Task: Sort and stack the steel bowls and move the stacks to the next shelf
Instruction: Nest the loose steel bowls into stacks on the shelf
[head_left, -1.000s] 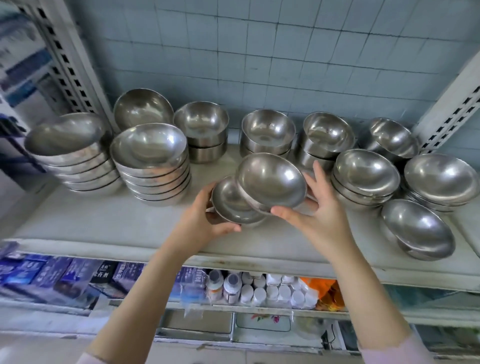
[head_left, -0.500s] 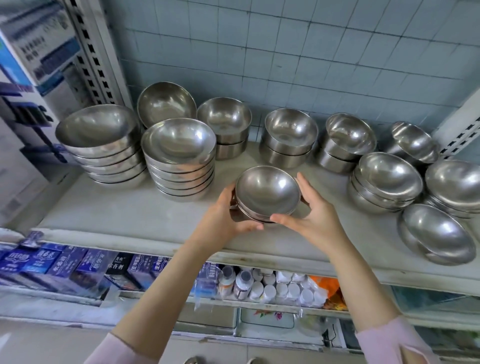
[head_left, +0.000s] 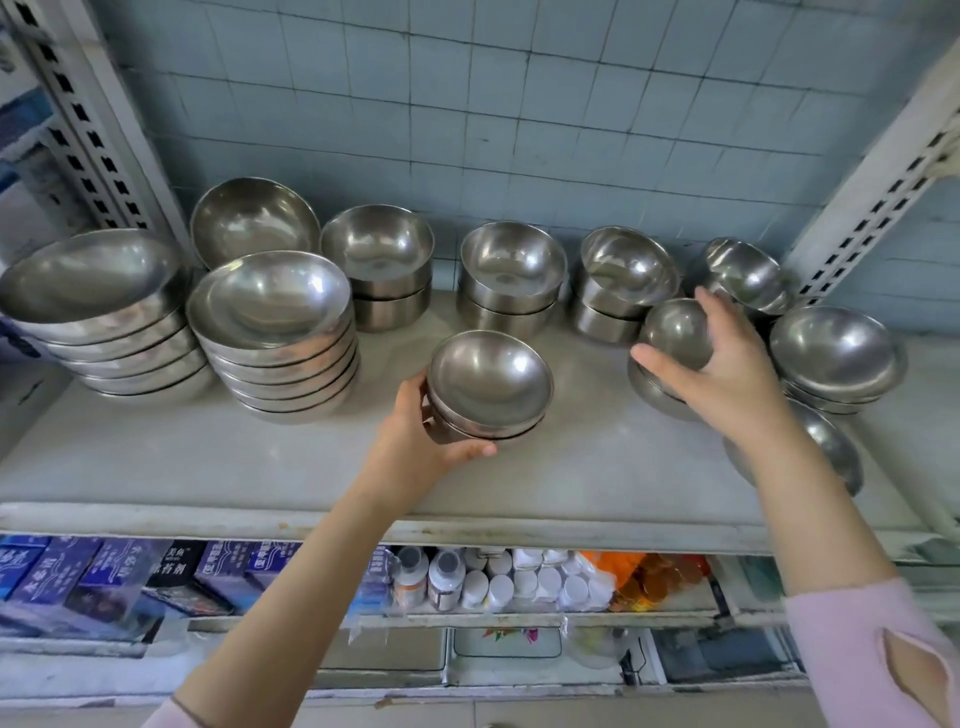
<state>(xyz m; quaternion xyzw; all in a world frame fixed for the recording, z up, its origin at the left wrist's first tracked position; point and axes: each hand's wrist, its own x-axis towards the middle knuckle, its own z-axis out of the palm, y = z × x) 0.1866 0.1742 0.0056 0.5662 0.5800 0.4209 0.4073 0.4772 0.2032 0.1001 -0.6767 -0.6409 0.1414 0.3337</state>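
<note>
Left of your left fingers, two wide stacks (head_left: 275, 332) look sorted. Your left hand (head_left: 410, 447) grips a nested pair (head_left: 488, 379) by its side, fingers curled round it low over the shelf (head_left: 208, 467); the upper bowl is empty. Your right hand (head_left: 727, 384) spreads across the top bowl (head_left: 675, 327) of a short stack, thumb at its near rim, but blur hides whether the fingers have clamped. You seem mid-sort. Next, likely lift that bowl across and seat it level in the pair.
</note>
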